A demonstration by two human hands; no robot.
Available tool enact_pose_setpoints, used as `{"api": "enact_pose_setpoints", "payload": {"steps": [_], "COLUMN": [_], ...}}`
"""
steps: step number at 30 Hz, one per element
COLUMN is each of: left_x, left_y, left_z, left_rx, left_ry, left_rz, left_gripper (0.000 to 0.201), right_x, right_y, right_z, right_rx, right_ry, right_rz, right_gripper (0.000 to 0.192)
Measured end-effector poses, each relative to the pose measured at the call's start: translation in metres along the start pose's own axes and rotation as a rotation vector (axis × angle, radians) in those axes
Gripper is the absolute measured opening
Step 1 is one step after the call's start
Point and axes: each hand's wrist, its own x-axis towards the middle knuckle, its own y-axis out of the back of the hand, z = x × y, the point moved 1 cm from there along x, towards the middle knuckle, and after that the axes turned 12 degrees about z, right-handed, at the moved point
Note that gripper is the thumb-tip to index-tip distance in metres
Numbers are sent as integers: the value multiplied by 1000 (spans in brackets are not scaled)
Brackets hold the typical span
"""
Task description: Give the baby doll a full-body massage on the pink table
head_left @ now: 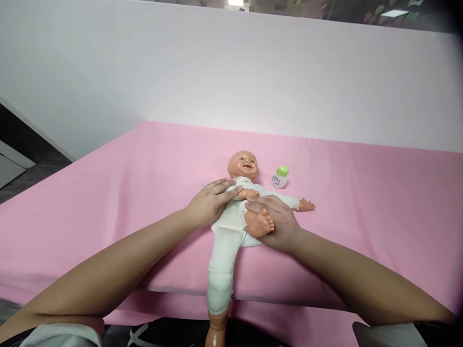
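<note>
The left hand [210,205] lies flat and open on the doll's [231,226] chest and shoulder, seemingly pinning it to the pink bench [108,193]. The doll lies face up near the front edge, head away from the person, one leg hanging over that edge. The right hand [278,224] curls around the doll's bent leg, its bare foot [259,223] against the palm, apparently to hold the leg folded up. A small bottle [279,177] with a green cap stands just beside the head.
</note>
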Motion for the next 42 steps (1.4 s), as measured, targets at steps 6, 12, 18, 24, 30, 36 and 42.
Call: {"api": "enact_pose_setpoints", "payload": {"steps": [6, 12, 18, 24, 30, 36, 42], "left_x": [0, 1, -6, -3, 3, 3, 3], "left_y": [-1, 5, 0, -4, -2, -1, -3], "left_z": [-2, -14, -47, -37, -12, -12, -11], "left_rx": [-30, -123, -354, -497, -141, 40, 27], "left_ry": [28, 526, 1111, 796, 187, 122, 131], "left_rz": [-3, 108, 314, 295, -28, -86, -86], "left_gripper": [54, 61, 76, 72, 52, 55, 52], "right_x": [0, 4, -10, -21, -3, 2, 3], "right_y": [-5, 10, 0, -19, 9, 10, 2], "right_z": [-10, -40, -72, -75, -58, -1, 21], "right_rx": [-35, 170, 245, 219, 193, -79, -5], "right_ry": [106, 189, 300, 333, 218, 22, -101], "right_rz": [-4, -75, -492, -542, -188, 30, 8], "right_gripper": [49, 43, 25, 27, 41, 50, 52]}}
